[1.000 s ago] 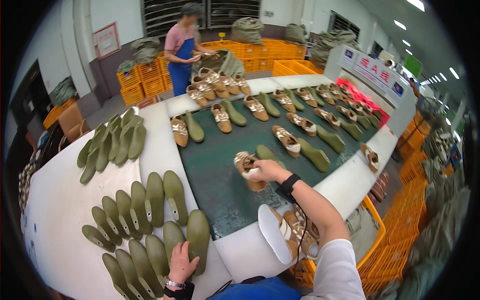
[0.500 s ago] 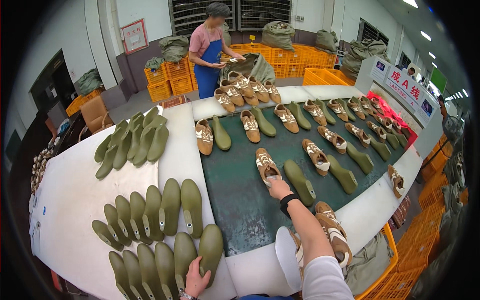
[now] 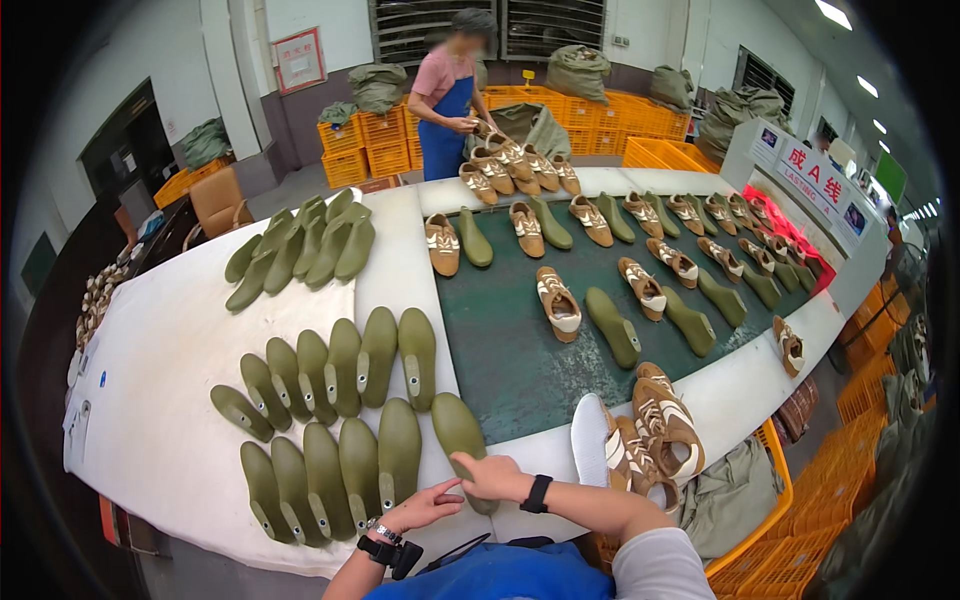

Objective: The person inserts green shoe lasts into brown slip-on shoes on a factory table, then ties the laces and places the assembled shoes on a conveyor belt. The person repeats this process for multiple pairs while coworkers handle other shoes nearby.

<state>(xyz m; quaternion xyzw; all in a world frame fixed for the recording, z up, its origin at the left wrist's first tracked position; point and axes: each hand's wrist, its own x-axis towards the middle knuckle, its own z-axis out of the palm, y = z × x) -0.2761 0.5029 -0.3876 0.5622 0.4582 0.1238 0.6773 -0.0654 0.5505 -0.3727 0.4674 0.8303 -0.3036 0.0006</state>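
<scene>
A green shoe last (image 3: 459,425) stands at the right end of the near row, at the table edge. My right hand (image 3: 493,478) reaches across its near end from the right, its thumb and fingers gripping it. My left hand (image 3: 425,506), with fingers stretched out, comes up to the left side of the same last; whether the fingertips touch it is unclear. Directly left of it stand several more green lasts (image 3: 399,450). On the dark green belt, a brown and white sneaker (image 3: 557,303) lies beside another green last (image 3: 612,325).
Brown sneakers (image 3: 665,425) and a white insole (image 3: 590,440) lie at the near right edge. More sneakers and lasts line the belt (image 3: 500,370). Another group of lasts (image 3: 305,245) stands far left. Across the table, a co-worker (image 3: 447,100) handles sneakers. Orange crates (image 3: 790,520) stand right.
My right hand has left the sneaker on the belt and come back to the last at the near edge. My left hand has loosened from that last, its fingers now straighter. The view has shifted.
</scene>
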